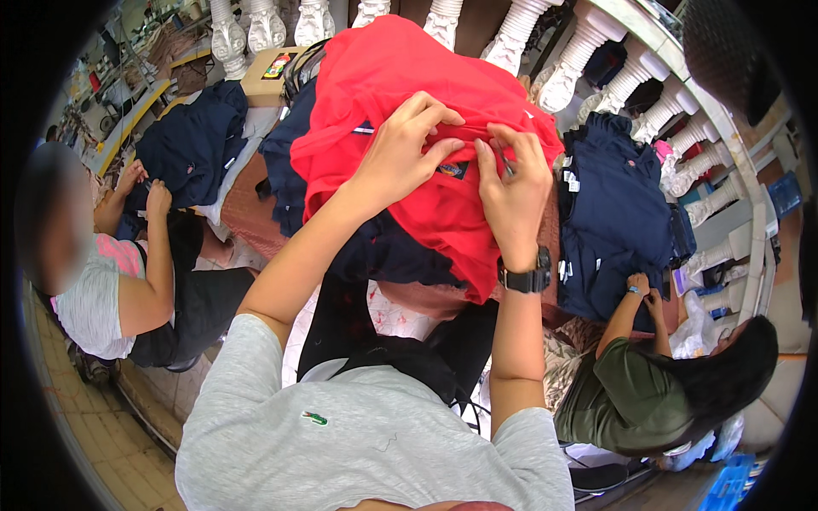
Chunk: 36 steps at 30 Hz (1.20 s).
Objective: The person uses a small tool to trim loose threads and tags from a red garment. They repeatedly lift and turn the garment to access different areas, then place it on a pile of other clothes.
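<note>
A bright red shirt (375, 68) is spread in front of me over a pile of navy garments (392, 255). My left hand (411, 146) pinches a raised fold of its cloth between thumb and fingertips. Opposite it, my right hand (516, 180) grips the same fold, close to the left fingertips. A thin greyish tool (509, 167) shows partly between the right fingers; its kind is hidden. Just below the fold, between both hands, sits a small dark emblem (452, 170) on the red cloth. A white label (363, 130) lies left of my left wrist.
On the left a person (145, 289) handles a navy garment (192, 140). At right another person (656, 383) works at a stack of navy shirts (609, 221). A cardboard box (266, 78) stands at the far left of the table. White balusters (443, 21) line the far side.
</note>
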Motion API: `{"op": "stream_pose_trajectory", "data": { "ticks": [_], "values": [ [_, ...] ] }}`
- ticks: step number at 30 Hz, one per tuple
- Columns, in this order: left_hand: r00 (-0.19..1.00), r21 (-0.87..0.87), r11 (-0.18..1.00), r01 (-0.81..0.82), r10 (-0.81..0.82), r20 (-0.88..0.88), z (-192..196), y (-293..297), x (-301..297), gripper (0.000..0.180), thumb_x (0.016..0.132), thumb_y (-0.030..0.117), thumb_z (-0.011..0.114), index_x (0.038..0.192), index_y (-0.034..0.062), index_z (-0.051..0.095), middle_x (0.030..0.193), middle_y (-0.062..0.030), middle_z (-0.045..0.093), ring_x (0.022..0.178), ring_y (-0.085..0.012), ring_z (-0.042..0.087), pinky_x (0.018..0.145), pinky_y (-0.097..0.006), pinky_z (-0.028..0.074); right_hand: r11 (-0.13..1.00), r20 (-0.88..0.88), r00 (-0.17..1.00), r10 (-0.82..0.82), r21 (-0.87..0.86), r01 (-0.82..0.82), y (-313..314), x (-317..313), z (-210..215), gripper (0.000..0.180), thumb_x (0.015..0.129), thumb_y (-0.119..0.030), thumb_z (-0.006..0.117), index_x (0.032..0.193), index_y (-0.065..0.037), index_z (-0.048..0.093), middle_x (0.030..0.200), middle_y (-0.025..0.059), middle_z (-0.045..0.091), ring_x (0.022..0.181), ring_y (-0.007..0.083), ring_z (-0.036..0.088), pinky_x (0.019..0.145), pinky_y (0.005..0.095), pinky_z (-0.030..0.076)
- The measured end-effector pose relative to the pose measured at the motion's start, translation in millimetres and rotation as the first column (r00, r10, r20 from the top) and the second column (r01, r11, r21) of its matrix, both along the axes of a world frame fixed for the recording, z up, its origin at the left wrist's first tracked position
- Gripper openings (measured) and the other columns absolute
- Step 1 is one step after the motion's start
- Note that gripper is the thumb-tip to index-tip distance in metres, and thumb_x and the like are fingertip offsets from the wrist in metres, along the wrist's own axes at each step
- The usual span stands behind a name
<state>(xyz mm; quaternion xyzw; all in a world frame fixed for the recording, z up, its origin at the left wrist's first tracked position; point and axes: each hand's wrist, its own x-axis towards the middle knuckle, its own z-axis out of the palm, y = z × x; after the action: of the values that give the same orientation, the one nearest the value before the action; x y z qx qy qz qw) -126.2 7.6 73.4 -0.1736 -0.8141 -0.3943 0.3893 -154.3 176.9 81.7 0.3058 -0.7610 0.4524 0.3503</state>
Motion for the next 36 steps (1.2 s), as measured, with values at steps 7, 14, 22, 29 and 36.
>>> {"op": "stream_pose_trajectory", "data": {
  "ticks": [7, 14, 22, 29, 36],
  "values": [
    [0.988, 0.359, 0.927, 0.106, -0.138, 0.063, -4, -4, 2, 0.005, 0.095, 0.003, 0.066, 0.097, 0.0009, 0.063, 0.095, -0.0071, 0.068, 0.083, -0.0098, 0.063, 0.072, -0.025, 0.05, 0.996, 0.068, 0.996, 0.055, -0.068, -0.05, -3, 18, 3, 0.007, 0.086, -0.001, 0.073, 0.092, 0.001, 0.071, 0.084, 0.0119, 0.066, 0.072, 0.024, 0.066, 0.065, 0.0347, 0.049],
    [0.934, 0.437, 0.825, 0.358, -0.327, -0.146, -33, -12, 52, 0.004, 0.103, 0.003, 0.053, 0.102, 0.0026, 0.049, 0.091, -0.0101, 0.059, 0.082, -0.0142, 0.058, 0.078, -0.029, 0.049, 0.966, 0.252, 0.946, 0.202, -0.211, -0.15, 9, 61, -12, 0.004, 0.087, -0.001, 0.074, 0.089, 0.0, 0.071, 0.076, 0.0031, 0.063, 0.06, 0.0062, 0.044, 0.053, 0.0242, 0.033],
    [0.93, 0.752, 0.652, 0.099, -0.33, 0.163, -33, 2, 87, 0.015, 0.1, 0.013, 0.062, 0.109, 0.0022, 0.055, 0.082, -0.0022, 0.058, 0.073, -0.0095, 0.056, 0.067, -0.022, 0.044, 0.927, 0.321, 0.876, 0.361, -0.226, -0.3, -6, 103, -29, 0.007, 0.087, 0.003, 0.073, 0.091, 0.0, 0.067, 0.079, 0.0057, 0.061, 0.061, 0.0105, 0.049, 0.055, 0.0248, 0.037],
    [0.973, 0.309, 0.939, -0.152, 0.087, 0.216, -20, -8, 101, 0.011, 0.092, 0.01, 0.071, 0.09, -0.0004, 0.067, 0.092, -0.0047, 0.059, 0.072, -0.0098, 0.053, 0.06, -0.023, 0.041, 0.872, 0.48, 0.73, 0.487, -0.313, -0.376, -21, 101, -40, 0.009, 0.091, -0.002, 0.07, 0.099, 0.001, 0.067, 0.082, 0.0059, 0.065, 0.062, 0.0073, 0.049, 0.056, 0.0239, 0.039],
    [0.979, 0.006, 0.985, -0.172, 0.172, -0.109, -23, -14, 110, 0.007, 0.087, 0.004, 0.071, 0.088, -0.0011, 0.066, 0.106, -0.0121, 0.066, 0.094, -0.0237, 0.067, 0.079, -0.035, 0.055, 0.675, 0.63, 0.252, 0.735, -0.645, -0.357, -29, 95, -35, 0.045, 0.108, -0.038, 0.041, 0.091, -0.001, 0.06, 0.069, -0.0034, 0.043, 0.058, 0.0039, 0.034, 0.052, 0.0222, 0.028]
  ]
}}
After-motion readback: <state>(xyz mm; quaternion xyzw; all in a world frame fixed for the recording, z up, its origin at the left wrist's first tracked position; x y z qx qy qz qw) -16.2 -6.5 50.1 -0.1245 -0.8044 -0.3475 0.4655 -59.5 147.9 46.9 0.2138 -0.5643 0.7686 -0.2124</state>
